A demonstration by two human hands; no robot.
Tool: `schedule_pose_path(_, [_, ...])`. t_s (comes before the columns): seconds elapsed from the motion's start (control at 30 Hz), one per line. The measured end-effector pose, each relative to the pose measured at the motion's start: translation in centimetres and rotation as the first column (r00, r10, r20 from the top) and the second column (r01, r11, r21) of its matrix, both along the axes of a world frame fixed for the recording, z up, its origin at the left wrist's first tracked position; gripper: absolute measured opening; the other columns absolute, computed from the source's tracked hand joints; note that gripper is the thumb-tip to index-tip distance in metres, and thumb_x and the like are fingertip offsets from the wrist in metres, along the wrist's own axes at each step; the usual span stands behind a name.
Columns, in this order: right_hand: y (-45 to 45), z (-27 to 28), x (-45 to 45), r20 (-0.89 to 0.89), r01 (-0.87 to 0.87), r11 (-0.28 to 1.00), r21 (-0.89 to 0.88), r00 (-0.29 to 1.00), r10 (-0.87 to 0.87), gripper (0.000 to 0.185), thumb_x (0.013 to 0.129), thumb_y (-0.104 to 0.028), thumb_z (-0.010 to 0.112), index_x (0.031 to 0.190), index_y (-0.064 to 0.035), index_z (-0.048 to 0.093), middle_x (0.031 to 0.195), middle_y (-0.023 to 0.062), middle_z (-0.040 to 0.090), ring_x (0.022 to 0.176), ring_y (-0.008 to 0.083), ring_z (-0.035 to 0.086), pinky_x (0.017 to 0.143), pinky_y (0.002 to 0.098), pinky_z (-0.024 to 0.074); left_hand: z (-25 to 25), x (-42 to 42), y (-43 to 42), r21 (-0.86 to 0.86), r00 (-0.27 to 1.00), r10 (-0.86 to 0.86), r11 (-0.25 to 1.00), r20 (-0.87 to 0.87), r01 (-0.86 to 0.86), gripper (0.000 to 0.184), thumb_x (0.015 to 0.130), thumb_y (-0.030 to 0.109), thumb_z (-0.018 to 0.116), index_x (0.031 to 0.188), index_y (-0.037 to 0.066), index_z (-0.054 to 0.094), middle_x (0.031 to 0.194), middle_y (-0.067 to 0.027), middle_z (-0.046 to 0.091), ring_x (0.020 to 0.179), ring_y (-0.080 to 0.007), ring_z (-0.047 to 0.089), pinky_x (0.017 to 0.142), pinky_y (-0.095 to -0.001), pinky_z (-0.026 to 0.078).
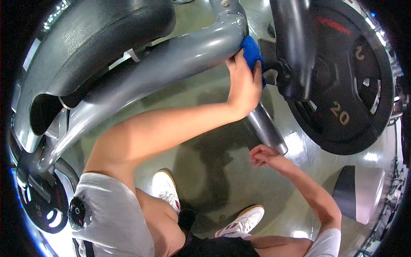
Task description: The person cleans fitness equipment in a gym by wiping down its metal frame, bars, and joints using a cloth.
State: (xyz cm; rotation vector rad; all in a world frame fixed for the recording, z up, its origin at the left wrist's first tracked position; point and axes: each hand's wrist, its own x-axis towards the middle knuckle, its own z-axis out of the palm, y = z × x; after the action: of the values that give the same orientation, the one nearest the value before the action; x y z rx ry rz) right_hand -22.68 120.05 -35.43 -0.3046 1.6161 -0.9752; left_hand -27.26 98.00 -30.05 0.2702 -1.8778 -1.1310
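Note:
My left hand (246, 85) is closed around a bunched blue cloth (253, 52) and presses it to the bend of a thick grey metal tube (188, 45) on a gym machine. Part of the cloth is hidden behind my fingers. Lower down, my right hand (266, 156) hangs beside the end of a dark metal bar (269, 130), with loosely bent fingers and nothing in them. Whether it touches the bar I cannot tell.
A black weight plate (342, 77) marked 20 hangs at the right. A black padded seat (98, 38) fills the upper left. Another plate (40, 205) stands at the lower left. A grey-white block (359, 192) lies on the shiny floor (205, 150), right of my white shoes (242, 220).

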Motion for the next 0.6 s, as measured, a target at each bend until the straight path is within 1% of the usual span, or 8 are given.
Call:
schedule_pose_path(0.03, [0.1, 0.0, 0.0, 0.005, 0.003, 1.000, -0.022, 1.000, -0.003, 0.027, 0.091, -0.030, 0.051, 0.110, -0.0122, 0.052, 0.102, 0.0018, 0.062, 0.088, 0.0124, 0.059, 0.077, 0.0280, 0.0441, 0.1, -0.5, 0.4, -0.059, 0.999, 0.016, 0.998, -0.029, -0.018, 0.055, 0.083, 0.004, 0.054, 0.132, -0.003, 0.031, 0.119, -0.0294, 0.037, 0.109, -0.0419, 0.040, 0.097, -0.0417, 0.034])
schedule_pose_path(0.07, [0.2, 0.0, 0.1, 0.004, 0.009, 1.000, -0.023, 1.000, -0.009, 0.027, 0.091, -0.030, 0.051, 0.110, -0.0122, 0.052, 0.102, 0.0018, 0.062, 0.088, 0.0124, 0.059, 0.077, 0.0280, 0.0441, 0.5, -0.9, 0.6, -0.060, 0.999, 0.010, 0.998, -0.030, -0.012, 0.055, 0.083, 0.004, 0.054, 0.132, -0.003, 0.031, 0.119, -0.0294, 0.037, 0.109, -0.0419, 0.040, 0.097, -0.0417, 0.034])
schedule_pose_path(0.13, [0.1, 0.0, 0.2, 0.005, -0.017, 1.000, -0.021, 1.000, 0.017, 0.028, 0.091, -0.030, 0.051, 0.111, -0.0109, 0.052, 0.102, 0.0025, 0.061, 0.089, 0.0129, 0.059, 0.076, 0.0283, 0.0447, 1.3, -1.8, 0.9, 0.051, 0.984, -0.163, 0.986, 0.075, 0.160, 0.070, 0.077, -0.006, 0.054, 0.140, 0.003, 0.024, 0.129, -0.0322, 0.029, 0.116, -0.0436, 0.037, 0.099, -0.0435, 0.032])
schedule_pose_path(0.17, [0.0, 0.0, 0.3, 0.006, -0.014, 1.000, -0.021, 1.000, 0.014, 0.028, 0.091, -0.030, 0.051, 0.111, -0.0109, 0.052, 0.102, 0.0025, 0.061, 0.089, 0.0129, 0.059, 0.076, 0.0283, 0.0447, 1.4, -2.2, 0.8, -0.111, 0.988, -0.086, 0.989, 0.126, 0.100, 0.074, 0.071, -0.011, 0.055, 0.139, 0.004, 0.029, 0.128, -0.0282, 0.033, 0.113, -0.0421, 0.039, 0.100, -0.0423, 0.032])
schedule_pose_path(0.33, [-0.1, 0.8, 0.4, 0.035, -0.023, 1.000, -0.020, 0.999, 0.023, 0.024, 0.092, -0.022, 0.050, 0.111, -0.0086, 0.052, 0.103, 0.0034, 0.060, 0.091, 0.0128, 0.058, 0.081, 0.0279, 0.0445, -0.3, -0.7, 0.3, -0.211, 0.986, -0.163, 0.963, 0.031, 0.165, 0.069, 0.069, -0.011, 0.053, 0.134, 0.004, 0.038, 0.121, -0.0204, 0.041, 0.110, -0.0406, 0.041, 0.098, -0.0423, 0.035])
schedule_pose_path(0.43, [0.3, 0.9, 0.8, 0.017, -0.002, 1.000, -0.017, 1.000, 0.002, 0.024, 0.092, -0.022, 0.050, 0.112, -0.0086, 0.053, 0.102, 0.0033, 0.060, 0.090, 0.0129, 0.058, 0.080, 0.0282, 0.0452, -2.4, 2.0, 0.5, -0.251, 0.953, -0.257, 0.923, 0.159, 0.291, 0.066, 0.070, -0.009, 0.055, 0.133, 0.006, 0.041, 0.121, -0.0184, 0.042, 0.113, -0.0366, 0.042, 0.099, -0.0374, 0.034])
schedule_pose_path(0.5, [0.7, 0.7, 0.6, 0.000, -0.025, 1.000, 0.015, 1.000, 0.025, 0.024, 0.092, -0.022, 0.050, 0.112, -0.0089, 0.053, 0.101, 0.0030, 0.061, 0.089, 0.0129, 0.059, 0.079, 0.0280, 0.0454, -2.9, 3.1, 0.5, -0.150, 0.868, -0.415, 0.873, 0.272, 0.464, 0.060, 0.075, -0.005, 0.056, 0.132, 0.006, 0.042, 0.119, -0.0186, 0.044, 0.110, -0.0359, 0.046, 0.096, -0.0365, 0.037])
schedule_pose_path(0.6, [0.9, 0.0, 0.1, -0.050, -0.039, 0.998, 0.049, 0.998, 0.041, 0.023, 0.092, -0.021, 0.050, 0.111, -0.0089, 0.053, 0.100, 0.0030, 0.061, 0.087, 0.0133, 0.060, 0.078, 0.0276, 0.0454, -2.1, 3.3, -0.2, -0.080, 0.821, -0.461, 0.855, 0.336, 0.513, 0.054, 0.079, -0.003, 0.055, 0.131, 0.005, 0.044, 0.117, -0.0183, 0.045, 0.109, -0.0351, 0.048, 0.093, -0.0356, 0.039])
